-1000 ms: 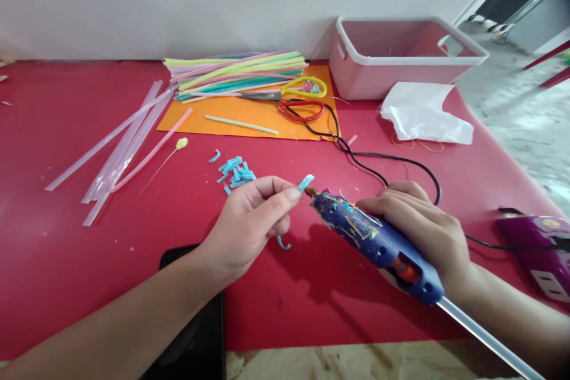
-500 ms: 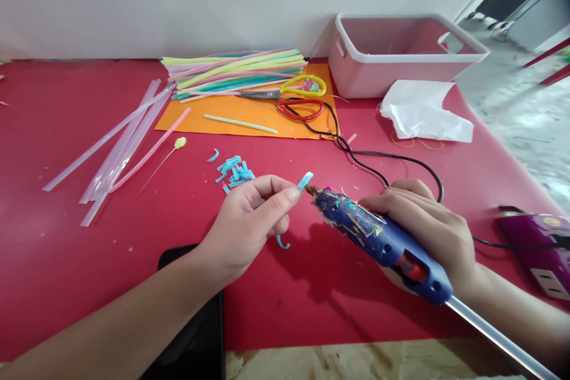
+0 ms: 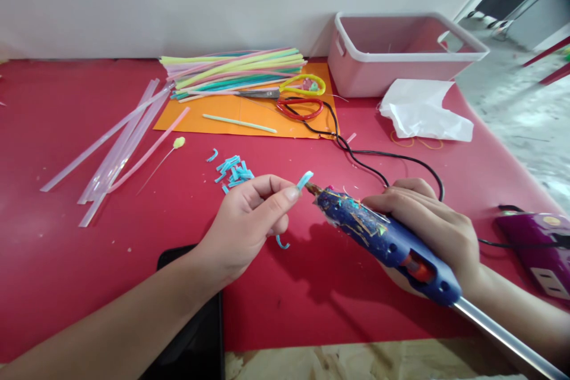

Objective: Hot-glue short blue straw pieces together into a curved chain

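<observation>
Between thumb and fingertips, my left hand [image 3: 253, 219] pinches a short light-blue pipe cleaner piece [image 3: 305, 179]. My right hand [image 3: 431, 225] is wrapped round a blue hot glue gun [image 3: 383, 240], whose body is smeared with dried glue and bits of colour. Its nozzle [image 3: 313, 189] points left, close beside the blue piece; whether they touch I cannot tell. From the back of the gun a clear glue stick [image 3: 503, 332] sticks out. Behind my left hand lies a small pile of cut blue pieces [image 3: 234, 171], and a curled one [image 3: 282, 242] rests below my fingers.
Pipe cleaners [image 3: 236, 65] and scissors [image 3: 285, 95] lie on an orange sheet [image 3: 187, 122]. Clear glue sticks [image 3: 120, 148] and a yellow-tipped wire [image 3: 179, 142] are left. A pink bin [image 3: 401, 74], white paper [image 3: 425, 113], black cord [image 3: 401, 157] and purple power box [image 3: 534, 237] are right; a phone [image 3: 196, 332] in front.
The glue gun and my right hand have shifted slightly right and down, drawing the nozzle a little back from the blue piece. My left hand is nearly still.
</observation>
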Demonstrator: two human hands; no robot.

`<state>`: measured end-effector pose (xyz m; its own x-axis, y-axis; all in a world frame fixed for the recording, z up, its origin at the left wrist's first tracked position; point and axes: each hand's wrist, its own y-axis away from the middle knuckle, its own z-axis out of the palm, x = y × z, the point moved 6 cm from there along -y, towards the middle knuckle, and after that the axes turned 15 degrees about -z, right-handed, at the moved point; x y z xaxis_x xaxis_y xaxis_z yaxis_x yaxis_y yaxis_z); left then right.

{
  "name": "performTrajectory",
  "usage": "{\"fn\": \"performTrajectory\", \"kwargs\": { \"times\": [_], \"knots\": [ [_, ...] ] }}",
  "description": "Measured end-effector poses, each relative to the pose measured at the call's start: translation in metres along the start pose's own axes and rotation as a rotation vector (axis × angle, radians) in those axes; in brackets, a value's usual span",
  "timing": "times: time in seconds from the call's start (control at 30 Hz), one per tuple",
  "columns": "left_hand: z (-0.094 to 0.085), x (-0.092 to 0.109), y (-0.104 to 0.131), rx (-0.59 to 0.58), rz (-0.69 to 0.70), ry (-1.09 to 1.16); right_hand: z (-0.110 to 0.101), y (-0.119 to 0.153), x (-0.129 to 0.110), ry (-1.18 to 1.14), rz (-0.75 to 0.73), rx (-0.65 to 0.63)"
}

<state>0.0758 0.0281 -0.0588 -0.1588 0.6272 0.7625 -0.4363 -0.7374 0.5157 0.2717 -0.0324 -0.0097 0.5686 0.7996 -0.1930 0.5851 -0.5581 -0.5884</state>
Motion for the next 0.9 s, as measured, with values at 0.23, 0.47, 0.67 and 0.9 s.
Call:
{"fn": "performTrajectory", "kwargs": {
  "times": [0.23,0.47,0.67,0.9],
  "knots": [
    [-0.0001,0.0,0.0008,0.015,0.0,-0.014,-0.0013,0.0014,0.0007,0.008,0.01,0.0],
    [0.0007,-0.0004,0.0011,0.014,-0.016,0.012,-0.0023,0.0006,0.002,0.011,0.028,0.019],
    [0.0016,0.0005,0.0007,0.014,-0.02,0.009,-0.003,-0.0001,0.0027,0.003,0.006,0.05],
    [0.001,0.0011,0.0021,0.015,-0.013,-0.015,-0.0055,-0.0041,0.0014,0.034,0.007,0.034]
  ]
}}
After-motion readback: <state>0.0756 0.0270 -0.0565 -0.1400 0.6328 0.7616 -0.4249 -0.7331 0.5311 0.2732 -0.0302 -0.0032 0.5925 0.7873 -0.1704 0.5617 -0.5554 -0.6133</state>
